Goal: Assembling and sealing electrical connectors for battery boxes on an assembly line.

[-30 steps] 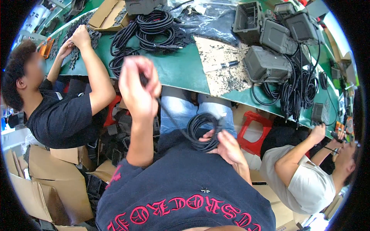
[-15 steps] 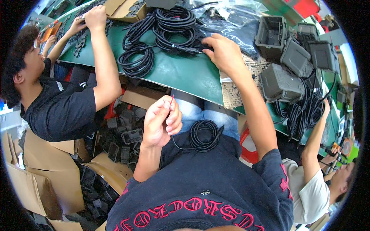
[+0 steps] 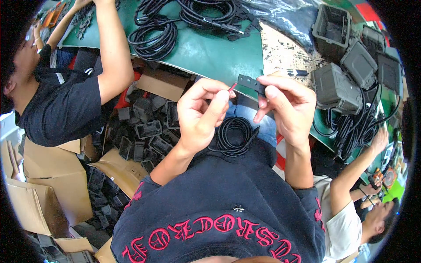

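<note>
My left hand (image 3: 204, 111) is closed in a pinch on a thin red wire (image 3: 233, 86), whose tip points up and right. In my right hand (image 3: 289, 105) is a small flat black plastic piece (image 3: 250, 82) with holes, gripped between thumb and fingers. The wire's tip is close to the left end of this piece; whether they touch I cannot tell. Below both hands a coil of black cable (image 3: 234, 138) lies on my lap. Its run up to my left hand is mostly hidden.
Coiled black corrugated tubing (image 3: 153, 39) lies on the green table (image 3: 215, 57). Grey plastic boxes (image 3: 337, 85) and bundled black cables (image 3: 355, 136) stand at the right. Cartons (image 3: 57, 175) of dark parts are at the lower left. Co-workers sit on both sides.
My right hand has come back from the table and now holds the black piece. My left hand has moved right and up, bringing the red wire beside it. The view has shifted too.
</note>
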{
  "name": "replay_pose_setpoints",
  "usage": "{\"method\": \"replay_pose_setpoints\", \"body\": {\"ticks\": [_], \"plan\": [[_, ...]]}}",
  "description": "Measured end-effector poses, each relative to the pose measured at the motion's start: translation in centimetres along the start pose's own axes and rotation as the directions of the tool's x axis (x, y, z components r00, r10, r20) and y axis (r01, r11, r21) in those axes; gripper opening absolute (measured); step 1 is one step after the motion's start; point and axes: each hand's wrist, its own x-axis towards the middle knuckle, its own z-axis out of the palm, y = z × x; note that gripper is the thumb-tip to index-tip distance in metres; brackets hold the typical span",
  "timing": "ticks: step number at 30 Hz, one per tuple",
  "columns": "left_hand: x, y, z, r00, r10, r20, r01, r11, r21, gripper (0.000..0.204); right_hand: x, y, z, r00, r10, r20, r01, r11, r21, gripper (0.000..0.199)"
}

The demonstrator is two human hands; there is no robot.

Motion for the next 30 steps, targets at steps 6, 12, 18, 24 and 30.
{"method": "replay_pose_setpoints", "body": {"ticks": [6, 12, 18, 24, 30], "plan": [[-1.0, -1.0, 1.1, 0.994, 0.112, 0.007, -0.111, 0.972, 0.205, 0.01, -1.0, -1.4, -1.0, 0.999, 0.042, 0.002, -0.041, 0.988, -0.149, 0.016], [-1.4, -1.6, 1.8, 0.974, 0.218, 0.058, -0.225, 0.922, 0.315, 0.009, -1.7, -1.9, -1.5, 0.992, 0.103, 0.068, -0.087, 0.974, -0.21, 0.015], [-0.6, -0.2, 3.1, 0.992, 0.08, 0.096, -0.105, 0.95, 0.295, 0.104, -2.6, -2.1, -1.3, 0.995, 0.084, 0.051, -0.053, 0.897, -0.438, 0.015], [-0.4, -2.5, 3.6, 0.903, 0.354, 0.244, -0.419, 0.851, 0.317, 0.139, -3.0, -0.7, -0.2, 0.985, -0.109, 0.131, 0.161, 0.847, -0.506, 0.016], [-0.9, -2.4, 2.9, 0.922, 0.263, 0.284, -0.364, 0.84, 0.402, 0.125, -3.3, 1.1, -0.9, 0.973, -0.193, 0.124, 0.228, 0.866, -0.444, 0.018]]}}
